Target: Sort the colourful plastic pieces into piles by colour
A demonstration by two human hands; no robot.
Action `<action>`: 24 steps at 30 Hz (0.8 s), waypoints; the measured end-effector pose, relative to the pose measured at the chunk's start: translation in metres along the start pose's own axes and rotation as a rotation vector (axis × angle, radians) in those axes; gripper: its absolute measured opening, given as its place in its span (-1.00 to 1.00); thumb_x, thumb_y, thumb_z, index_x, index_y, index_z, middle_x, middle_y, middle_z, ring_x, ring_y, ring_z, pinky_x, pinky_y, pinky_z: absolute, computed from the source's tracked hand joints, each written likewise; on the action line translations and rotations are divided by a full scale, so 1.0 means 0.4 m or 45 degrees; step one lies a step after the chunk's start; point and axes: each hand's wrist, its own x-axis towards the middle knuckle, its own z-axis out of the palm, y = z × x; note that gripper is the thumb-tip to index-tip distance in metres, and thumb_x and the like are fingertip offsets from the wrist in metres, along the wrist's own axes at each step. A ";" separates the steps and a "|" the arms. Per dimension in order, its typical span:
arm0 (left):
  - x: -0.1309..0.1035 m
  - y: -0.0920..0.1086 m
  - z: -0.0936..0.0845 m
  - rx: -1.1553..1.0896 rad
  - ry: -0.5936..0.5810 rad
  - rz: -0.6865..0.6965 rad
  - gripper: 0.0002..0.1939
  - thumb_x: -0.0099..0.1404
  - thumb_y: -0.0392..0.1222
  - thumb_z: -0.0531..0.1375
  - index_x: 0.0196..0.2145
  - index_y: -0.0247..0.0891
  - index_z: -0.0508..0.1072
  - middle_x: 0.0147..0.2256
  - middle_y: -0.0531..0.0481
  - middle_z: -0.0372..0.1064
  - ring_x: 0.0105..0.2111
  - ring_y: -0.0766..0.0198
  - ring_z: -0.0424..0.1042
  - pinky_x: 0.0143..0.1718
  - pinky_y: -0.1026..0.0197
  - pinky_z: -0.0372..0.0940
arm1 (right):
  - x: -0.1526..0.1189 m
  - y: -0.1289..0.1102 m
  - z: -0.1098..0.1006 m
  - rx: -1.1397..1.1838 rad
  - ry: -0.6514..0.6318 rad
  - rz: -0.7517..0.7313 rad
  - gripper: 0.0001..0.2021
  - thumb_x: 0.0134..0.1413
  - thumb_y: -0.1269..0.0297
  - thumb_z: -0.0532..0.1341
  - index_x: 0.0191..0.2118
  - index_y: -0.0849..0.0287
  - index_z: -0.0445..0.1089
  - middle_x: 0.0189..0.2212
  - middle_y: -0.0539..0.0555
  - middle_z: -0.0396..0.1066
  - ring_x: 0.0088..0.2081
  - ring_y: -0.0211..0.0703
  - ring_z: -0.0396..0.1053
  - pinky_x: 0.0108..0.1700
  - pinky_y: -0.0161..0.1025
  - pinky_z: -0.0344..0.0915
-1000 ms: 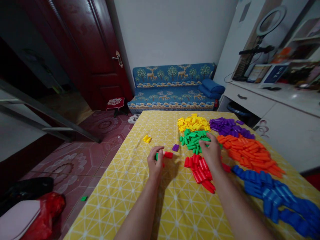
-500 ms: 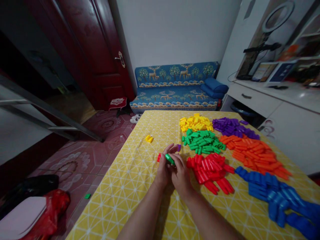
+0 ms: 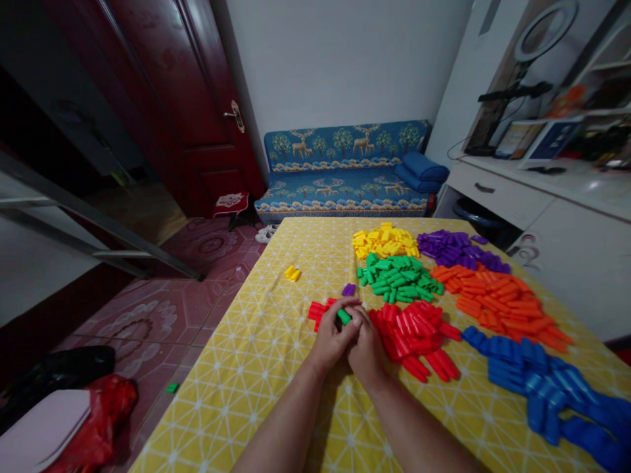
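Both hands meet above the table's near middle, around a green block point(image 3: 344, 316). My left hand point(image 3: 331, 336) is closed on the green block from the left, and my right hand point(image 3: 365, 341) is closed against it from the right. Behind my left hand lie a few red blocks point(image 3: 315, 312), partly hidden by it. A purple block point(image 3: 349, 290) rests just beyond my fingertips. To the right of my right hand spreads a pile of red blocks point(image 3: 414, 332), with a green pile point(image 3: 401, 277) behind it.
Yellow point(image 3: 384, 242), purple point(image 3: 451, 248), orange point(image 3: 497, 299) and blue point(image 3: 547, 381) piles cover the right side of the yellow patterned tablecloth point(image 3: 236, 368). A few yellow blocks point(image 3: 292, 272) lie at the left. A blue sofa point(image 3: 345, 174) stands beyond the table.
My hands have drawn closer together around the green block and shifted slightly right. More of the red blocks at the left and the purple block now shows.
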 end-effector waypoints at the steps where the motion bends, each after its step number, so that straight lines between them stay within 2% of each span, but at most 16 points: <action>1: 0.000 -0.002 0.002 0.031 0.010 0.017 -0.63 0.27 -0.06 0.22 0.00 -0.24 0.44 -0.02 -0.15 0.45 0.02 0.07 0.41 0.11 0.05 0.25 | 0.000 0.001 0.000 0.005 0.003 0.009 -0.73 0.15 0.34 0.14 -0.03 0.06 0.39 -0.15 0.13 0.47 -0.10 -0.04 0.46 -0.09 -0.06 0.44; 5: 0.000 -0.012 0.004 0.142 0.067 0.094 -0.70 0.33 -0.07 0.16 -0.04 -0.24 0.45 -0.08 -0.13 0.48 -0.06 0.12 0.45 0.05 0.08 0.29 | -0.003 0.001 -0.001 0.032 0.012 0.060 -0.74 0.16 0.33 0.13 -0.04 0.05 0.39 -0.12 0.12 0.49 -0.07 -0.04 0.47 -0.06 -0.05 0.44; 9: -0.002 -0.026 -0.003 0.207 0.190 0.132 -0.67 0.39 -0.07 0.07 0.00 -0.24 0.44 -0.05 -0.14 0.49 -0.03 0.12 0.45 0.07 0.08 0.28 | -0.008 -0.002 0.001 0.114 -0.014 0.120 -0.70 0.20 0.31 0.12 0.05 0.08 0.35 -0.03 0.15 0.48 -0.01 -0.06 0.46 -0.02 -0.07 0.44; 12: -0.004 -0.033 -0.009 0.256 0.259 0.158 -0.62 0.42 -0.03 0.02 0.04 -0.24 0.44 -0.03 -0.15 0.49 -0.05 0.14 0.47 0.02 0.10 0.31 | -0.011 -0.003 0.000 0.136 -0.019 0.086 -0.61 0.20 0.35 0.12 0.15 0.11 0.29 0.03 0.18 0.44 0.04 -0.05 0.44 0.01 -0.08 0.44; 15: -0.003 -0.034 -0.014 0.320 0.268 0.175 -0.57 0.43 0.00 -0.02 0.09 -0.24 0.43 -0.05 -0.15 0.50 -0.10 0.14 0.48 -0.04 0.11 0.33 | -0.010 -0.003 -0.004 0.070 -0.035 0.002 -0.58 0.19 0.39 0.11 0.16 0.09 0.30 0.05 0.16 0.43 0.06 -0.05 0.42 0.03 -0.08 0.43; 18: 0.000 -0.036 -0.021 0.433 0.296 0.236 -0.56 0.46 -0.03 -0.07 0.09 -0.21 0.44 -0.03 -0.15 0.49 -0.05 0.14 0.44 0.02 0.08 0.29 | -0.005 -0.009 -0.013 0.008 -0.042 -0.067 -0.65 0.23 0.36 0.11 0.11 0.06 0.37 0.00 0.14 0.46 0.04 -0.06 0.41 0.04 -0.04 0.40; 21: 0.005 -0.040 -0.030 0.579 0.328 0.259 -0.57 0.47 -0.09 -0.11 0.00 -0.21 0.51 -0.10 -0.13 0.50 -0.06 0.15 0.41 0.03 0.05 0.26 | 0.015 -0.020 -0.034 -0.076 -0.019 -0.142 -0.76 0.24 0.30 0.15 -0.03 0.05 0.47 -0.15 0.11 0.52 -0.08 -0.04 0.44 -0.01 -0.03 0.39; 24: 0.011 -0.044 -0.037 0.699 0.408 0.218 -0.63 0.45 -0.14 -0.06 -0.13 -0.22 0.54 -0.21 -0.11 0.51 -0.11 0.14 0.39 0.00 0.02 0.26 | 0.073 -0.009 -0.081 -0.127 0.125 -0.112 -0.80 0.21 0.24 0.19 -0.12 0.09 0.51 -0.23 0.12 0.54 -0.19 -0.06 0.46 -0.11 -0.09 0.41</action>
